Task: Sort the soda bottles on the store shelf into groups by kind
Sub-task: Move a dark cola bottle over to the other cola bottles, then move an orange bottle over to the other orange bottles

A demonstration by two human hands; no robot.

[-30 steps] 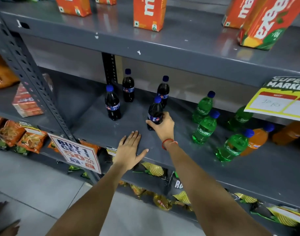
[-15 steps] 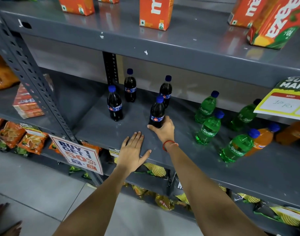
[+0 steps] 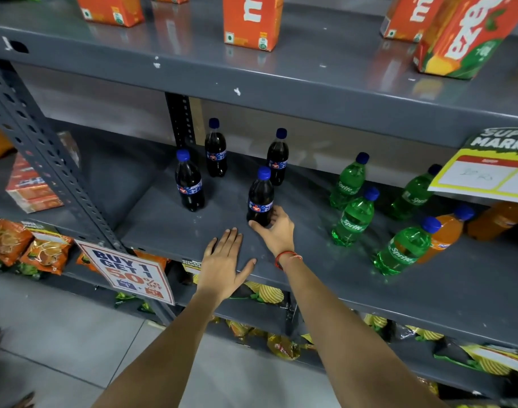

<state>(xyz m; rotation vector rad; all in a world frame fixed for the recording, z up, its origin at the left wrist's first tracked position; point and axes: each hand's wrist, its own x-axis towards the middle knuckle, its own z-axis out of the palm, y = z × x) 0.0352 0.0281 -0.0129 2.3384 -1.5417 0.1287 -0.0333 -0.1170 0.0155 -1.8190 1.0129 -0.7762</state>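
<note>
Several dark cola bottles with blue caps stand on the left half of the grey shelf [image 3: 310, 269]: one at the left [image 3: 190, 184], two at the back [image 3: 215, 151] [image 3: 277, 160], and a front cola bottle [image 3: 259, 198]. My right hand [image 3: 276, 234] curls around the base of that front bottle, which stands upright on the shelf. My left hand [image 3: 225, 260] lies flat, palm down, near the shelf's front edge, holding nothing. Green Sprite bottles [image 3: 354, 219] [image 3: 403, 251] [image 3: 349, 181] [image 3: 413, 192] stand to the right. Two orange soda bottles [image 3: 446, 231] [image 3: 499, 219] are at the far right.
Orange juice cartons [image 3: 251, 22] stand on the shelf above. A yellow price card [image 3: 487, 172] hangs at the right, partly covering bottles. A perforated steel post [image 3: 45, 154] and a "Buy 1 Get 1" sign [image 3: 128, 272] are at the left. Snack bags [image 3: 31, 245] fill the lower shelves.
My right hand has slid down from the middle of the front cola bottle to its base. My left hand has stayed flat on the shelf.
</note>
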